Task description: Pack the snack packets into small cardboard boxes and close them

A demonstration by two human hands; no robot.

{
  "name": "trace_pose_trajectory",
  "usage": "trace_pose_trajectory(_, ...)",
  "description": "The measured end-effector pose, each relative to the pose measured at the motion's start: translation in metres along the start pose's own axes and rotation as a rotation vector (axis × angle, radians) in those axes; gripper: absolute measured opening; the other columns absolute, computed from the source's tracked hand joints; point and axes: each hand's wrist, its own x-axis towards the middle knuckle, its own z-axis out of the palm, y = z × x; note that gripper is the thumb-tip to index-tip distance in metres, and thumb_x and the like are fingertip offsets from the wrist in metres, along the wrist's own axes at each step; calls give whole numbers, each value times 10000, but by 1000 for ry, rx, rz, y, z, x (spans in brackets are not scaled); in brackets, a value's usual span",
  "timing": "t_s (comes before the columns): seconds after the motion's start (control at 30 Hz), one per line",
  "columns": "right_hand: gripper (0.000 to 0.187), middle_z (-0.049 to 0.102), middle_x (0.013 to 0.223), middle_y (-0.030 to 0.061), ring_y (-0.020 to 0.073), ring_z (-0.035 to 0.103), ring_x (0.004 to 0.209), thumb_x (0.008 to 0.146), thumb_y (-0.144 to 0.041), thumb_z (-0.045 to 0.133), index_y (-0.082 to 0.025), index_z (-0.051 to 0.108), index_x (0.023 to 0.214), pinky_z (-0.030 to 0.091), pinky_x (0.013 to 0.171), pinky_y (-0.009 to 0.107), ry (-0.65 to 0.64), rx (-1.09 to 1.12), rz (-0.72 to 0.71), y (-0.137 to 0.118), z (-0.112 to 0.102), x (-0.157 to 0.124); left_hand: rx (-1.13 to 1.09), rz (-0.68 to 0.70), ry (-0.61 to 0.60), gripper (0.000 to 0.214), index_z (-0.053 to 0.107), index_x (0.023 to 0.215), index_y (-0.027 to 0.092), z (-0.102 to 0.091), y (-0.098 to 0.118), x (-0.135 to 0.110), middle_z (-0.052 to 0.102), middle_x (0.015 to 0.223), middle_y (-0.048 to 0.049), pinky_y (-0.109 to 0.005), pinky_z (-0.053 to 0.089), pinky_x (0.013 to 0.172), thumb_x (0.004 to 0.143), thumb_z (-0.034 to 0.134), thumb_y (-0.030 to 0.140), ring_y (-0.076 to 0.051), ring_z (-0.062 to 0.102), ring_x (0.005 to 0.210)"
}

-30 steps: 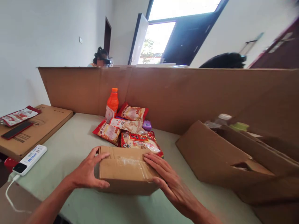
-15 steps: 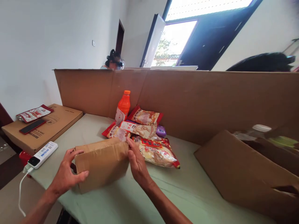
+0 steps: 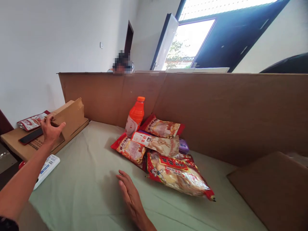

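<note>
At the far left, my left hand (image 3: 51,130) grips the near end of a small cardboard box (image 3: 72,115), thumb on its side and fingers at its edge. That box rests on a larger flat carton (image 3: 14,141). My right hand (image 3: 130,194) hovers over the green cloth, fingers stretched out, holding nothing. Beyond it lies a pile of snacks: a large red-and-clear bag (image 3: 180,175), two smaller red packets (image 3: 131,149) and a long pale packet (image 3: 157,143) across the top. An orange bottle (image 3: 136,115) stands tilted behind them, and a purple item (image 3: 184,146) is partly hidden.
A tall cardboard partition (image 3: 216,112) runs along the back, with a person's head (image 3: 122,62) beyond it. On the flat carton lie a phone (image 3: 30,136) and a red-white pouch (image 3: 31,122). A white power bank (image 3: 47,170) lies nearby. An open cardboard box (image 3: 271,189) stands right.
My left hand has carried the small box from the middle of the table left onto the flat carton. My right hand has let go of it and come nearer me. The view has shifted slightly.
</note>
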Motion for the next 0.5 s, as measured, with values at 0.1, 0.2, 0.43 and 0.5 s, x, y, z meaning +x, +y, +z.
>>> trace_pose_trajectory(0.1, 468, 660, 1367, 121, 271, 628, 1267, 999, -552, 434, -240, 757, 1127, 541, 1043, 429, 7, 33, 19, 9, 0, 1, 21, -65, -47, 547, 593, 1129, 181, 38, -14, 28, 567, 1167, -106, -501, 366, 1136, 643, 820, 291, -360, 458, 1302)
trace_pose_trajectory(0.2, 435, 694, 1318, 111, 261, 650, 1239, 996, -541, 454, -250, 765, 1089, 562, 1009, 391, 33, 34, -4, 15, 1, 0, 40, -130, -82, 545, 588, 1139, 175, 66, -28, 47, 561, 1211, -120, -516, 369, 1128, 663, 828, 288, -371, 463, 1303)
trace_pose_trajectory(0.43, 292, 715, 1287, 91, 243, 680, 1195, 985, -422, 537, -276, 745, 1131, 576, 978, 350, -32, -31, -97, 24, -8, -4, 42, -96, -176, 599, 515, 1273, 74, 112, -34, 71, 495, 1389, -135, -481, 322, 1166, 817, 779, 358, -309, 407, 1373)
trace_pose_trajectory(0.5, 272, 705, 1306, 89, 236, 674, 1206, 984, -383, 550, -277, 732, 1157, 569, 989, 339, -48, -37, -106, 27, -9, -5, 35, -72, -202, 612, 504, 1286, 54, 121, -31, 75, 489, 1405, -116, -478, 324, 1174, 847, 753, 400, -305, 411, 1366)
